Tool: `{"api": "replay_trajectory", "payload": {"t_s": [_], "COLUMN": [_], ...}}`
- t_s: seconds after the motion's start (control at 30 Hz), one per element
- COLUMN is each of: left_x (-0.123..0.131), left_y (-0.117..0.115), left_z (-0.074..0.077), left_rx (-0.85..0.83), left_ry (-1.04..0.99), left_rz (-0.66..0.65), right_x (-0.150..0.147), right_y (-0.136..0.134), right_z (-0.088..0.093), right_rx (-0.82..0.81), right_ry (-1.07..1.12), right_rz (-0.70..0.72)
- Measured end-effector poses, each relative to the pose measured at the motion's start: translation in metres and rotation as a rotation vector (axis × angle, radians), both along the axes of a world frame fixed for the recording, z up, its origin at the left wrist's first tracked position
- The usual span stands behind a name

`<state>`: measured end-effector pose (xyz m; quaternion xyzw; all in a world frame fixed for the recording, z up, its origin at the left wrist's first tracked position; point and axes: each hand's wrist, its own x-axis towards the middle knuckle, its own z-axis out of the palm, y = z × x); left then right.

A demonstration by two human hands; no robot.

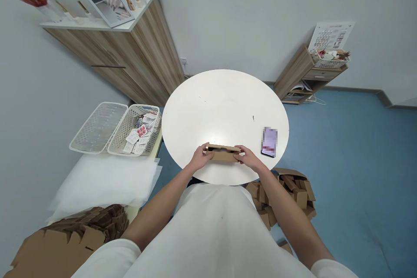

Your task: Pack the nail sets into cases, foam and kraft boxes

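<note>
A small brown cardboard box [224, 156] is held just above the near part of the round white table [224, 104]. Its long top side shows a dark gap, so it is not fully closed. My left hand [201, 157] grips the box's left end, thumb on the near side. At the right end, my right hand [246, 157] holds it in the same way. A phone [269, 142] lies on the table to the right of my right hand.
White baskets [134, 130], one holding cards, stand left of the table, with white sheets [107, 180] and flattened cardboard [58, 247] nearer me. Folded boxes [300, 197] are piled low at the right. A wooden cabinet [150, 47] and small shelf [295, 71] stand behind.
</note>
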<state>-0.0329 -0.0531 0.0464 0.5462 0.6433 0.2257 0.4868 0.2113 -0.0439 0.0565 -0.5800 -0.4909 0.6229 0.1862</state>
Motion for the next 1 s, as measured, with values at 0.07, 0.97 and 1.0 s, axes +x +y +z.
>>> {"api": "replay_trajectory", "payload": {"t_s": [0.07,0.97,1.0], "left_x": [0.002,0.003,0.004], "left_y": [0.003,0.01,0.01], "left_z": [0.003,0.001,0.001], "left_rx": [-0.035,0.277,0.273], "left_ry": [-0.017,0.288,0.287], "left_rz": [0.022,-0.026,-0.024], "right_x": [-0.003,-0.016,-0.017], "right_y": [0.004,0.013,0.013], "right_z": [0.0,0.027,0.027], "right_rx": [-0.011,0.253,0.246], "right_ry": [-0.009,-0.501,-0.493], "right_rz": [-0.042,0.093,0.091]}}
